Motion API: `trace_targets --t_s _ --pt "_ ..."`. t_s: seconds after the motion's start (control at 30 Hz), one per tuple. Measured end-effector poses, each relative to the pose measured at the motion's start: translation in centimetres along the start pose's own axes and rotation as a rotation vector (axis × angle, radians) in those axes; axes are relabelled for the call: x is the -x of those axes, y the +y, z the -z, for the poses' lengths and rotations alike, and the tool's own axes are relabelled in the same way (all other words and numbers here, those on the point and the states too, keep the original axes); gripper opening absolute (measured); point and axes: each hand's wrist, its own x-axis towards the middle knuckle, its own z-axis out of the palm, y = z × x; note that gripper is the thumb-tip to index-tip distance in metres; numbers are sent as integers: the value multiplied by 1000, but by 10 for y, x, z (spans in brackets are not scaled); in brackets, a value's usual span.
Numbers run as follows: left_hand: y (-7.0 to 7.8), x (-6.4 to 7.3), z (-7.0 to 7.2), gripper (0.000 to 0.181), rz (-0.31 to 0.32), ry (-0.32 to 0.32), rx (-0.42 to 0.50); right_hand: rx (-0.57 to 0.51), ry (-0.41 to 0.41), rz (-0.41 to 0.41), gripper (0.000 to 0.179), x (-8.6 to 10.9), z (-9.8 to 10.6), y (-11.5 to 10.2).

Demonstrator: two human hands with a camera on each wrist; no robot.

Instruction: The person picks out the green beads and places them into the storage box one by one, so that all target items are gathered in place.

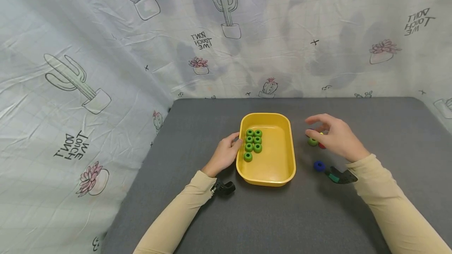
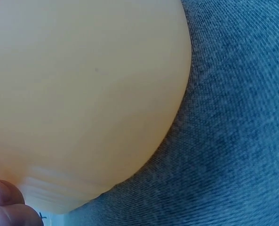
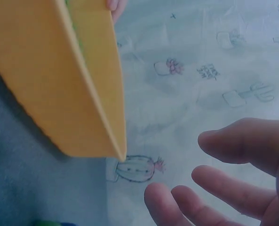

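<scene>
A yellow tray (image 1: pixel 277 152) stands on the grey table. In it, several green rings (image 1: pixel 248 147) lie in two columns along the left side. My left hand (image 1: pixel 224 152) holds the tray's left rim, its thumb against the edge. Its fingertips (image 2: pixel 7 207) show beside the tray's outer wall in the left wrist view. My right hand (image 1: pixel 337 136) hovers to the right of the tray, thumb and fingers apart with nothing between them. Beneath it lie a green ring (image 1: pixel 312 142) and a red ring (image 1: pixel 321 146), with bits of yellow and blue partly hidden by the fingers.
A blue ring (image 1: pixel 319 166) lies apart on the table, near the right wrist's black strap (image 1: pixel 340 175). A white curtain (image 1: pixel 282 50) with cactus drawings hangs behind the table (image 1: pixel 208 117) and along its left side.
</scene>
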Motion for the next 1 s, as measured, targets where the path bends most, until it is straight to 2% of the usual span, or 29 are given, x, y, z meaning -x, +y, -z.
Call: trace_targets --t_s 0.5,0.77,1.0 --pt "-5 -1 -1 50 2 -7 -4 33 -22 -66 48 3 -7 27" --pt "-4 -1 -1 50 -3 -11 2 53 3 -48 43 0 -14 40" --pt "-4 -1 0 49 -17 2 -14 75 -18 -42 42 -3 -21 47"
